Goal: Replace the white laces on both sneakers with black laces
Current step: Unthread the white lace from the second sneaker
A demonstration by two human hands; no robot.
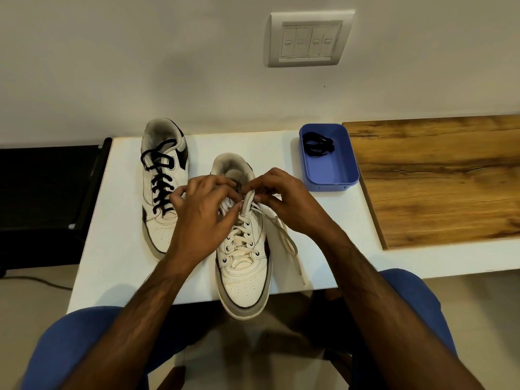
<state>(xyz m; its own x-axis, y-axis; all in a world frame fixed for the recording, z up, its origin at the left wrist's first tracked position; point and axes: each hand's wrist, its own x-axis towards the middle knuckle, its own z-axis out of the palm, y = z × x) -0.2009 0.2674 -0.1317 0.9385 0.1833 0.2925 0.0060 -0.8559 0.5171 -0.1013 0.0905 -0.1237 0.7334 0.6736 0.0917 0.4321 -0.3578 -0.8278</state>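
Working at the top eyelets of the near sneaker [244, 249], both hands meet in the middle of the frame. This shoe lies on the white table [118, 249] with its toe pointing at the lower edge of the frame and hanging a little over the table's near edge. It is threaded with a white lace [239, 235] through its rows of eyelets. The left hand [204, 215] has its fingers curled over the left side of the shoe's opening, fingertips at the lace near the tongue; whether they actually pinch the lace cannot be told. The right hand [284, 201] pinches a raised loop of the white lace between thumb and fingers just above the top eyelets. One loose end of that lace trails down the right side of the shoe and across the table toward the lower right.

Left of centre, just beside the near shoe, stands the other sneaker [163, 175], toe also toward the lower edge, laced with a black lace [161, 190] whose ends lie looped over its tongue. The left hand partly covers its lower right side.

Right of centre, a blue plastic tray [329, 175] sits on the table near the wall, with a bundled black lace [318, 144] in its far end. A wooden board [439, 181] fills the right of the frame, just beside the tray. A switch plate [309, 39] is on the wall at the top. Blue trouser knees [70, 333] show at the bottom corners
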